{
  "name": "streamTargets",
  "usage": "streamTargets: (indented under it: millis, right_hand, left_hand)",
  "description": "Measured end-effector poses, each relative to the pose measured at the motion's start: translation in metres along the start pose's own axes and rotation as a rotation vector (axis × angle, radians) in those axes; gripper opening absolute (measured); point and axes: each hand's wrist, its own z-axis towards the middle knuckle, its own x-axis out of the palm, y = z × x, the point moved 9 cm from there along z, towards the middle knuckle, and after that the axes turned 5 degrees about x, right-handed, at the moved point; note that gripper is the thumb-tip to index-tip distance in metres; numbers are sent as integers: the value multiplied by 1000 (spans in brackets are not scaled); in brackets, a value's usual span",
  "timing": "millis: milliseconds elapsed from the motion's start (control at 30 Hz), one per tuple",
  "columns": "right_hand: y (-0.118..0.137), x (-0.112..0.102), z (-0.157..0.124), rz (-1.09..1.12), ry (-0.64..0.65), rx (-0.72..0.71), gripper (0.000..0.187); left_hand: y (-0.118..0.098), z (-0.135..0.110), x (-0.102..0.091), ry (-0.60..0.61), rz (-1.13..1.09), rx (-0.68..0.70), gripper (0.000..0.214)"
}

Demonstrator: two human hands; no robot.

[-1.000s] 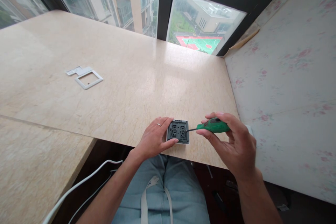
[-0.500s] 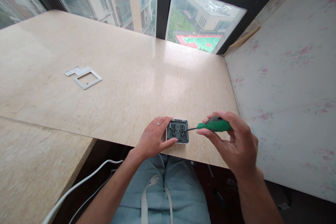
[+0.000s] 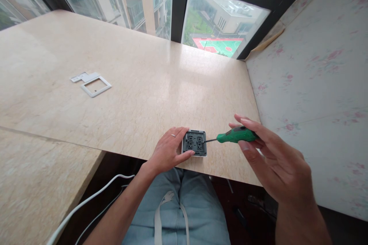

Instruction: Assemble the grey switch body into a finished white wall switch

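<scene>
A grey wall switch module (image 3: 195, 142) lies back side up near the front edge of the beige marble table (image 3: 138, 80). My left hand (image 3: 168, 151), with a ring on one finger, grips the module's left side and pins it down. My right hand (image 3: 273, 157) holds a green-handled screwdriver (image 3: 234, 136) between thumb and fingers. The screwdriver lies almost level, and its thin metal tip touches the right side of the module.
A white switch frame (image 3: 96, 86) and a small white plate (image 3: 82, 77) lie at the far left of the table. A floral-patterned surface (image 3: 316, 84) borders the table on the right. White cables (image 3: 86, 203) hang below the table edge. Windows run along the back.
My right hand has rolled and shifted right along the screwdriver handle, fingers stretched further out. The left hand and the module have stayed where they were.
</scene>
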Motion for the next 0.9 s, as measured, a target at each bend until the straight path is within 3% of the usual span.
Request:
streamTargets:
  millis: [467, 533, 733, 900]
  right_hand:
    - [3, -4, 9, -286, -227, -80, 32]
    - [0, -1, 8, -243, -192, -73, 34]
    - [2, 18, 6, -19, 121, 4, 43]
    - [11, 15, 10, 10, 122, -31, 47]
  left_hand:
    - [-1, 1, 0, 20, 19, -5, 65]
    - [-1, 1, 0, 19, 23, -3, 65]
    - [-1, 1, -1, 5, 12, 0, 66]
    - [-2, 2, -1, 13, 8, -1, 66]
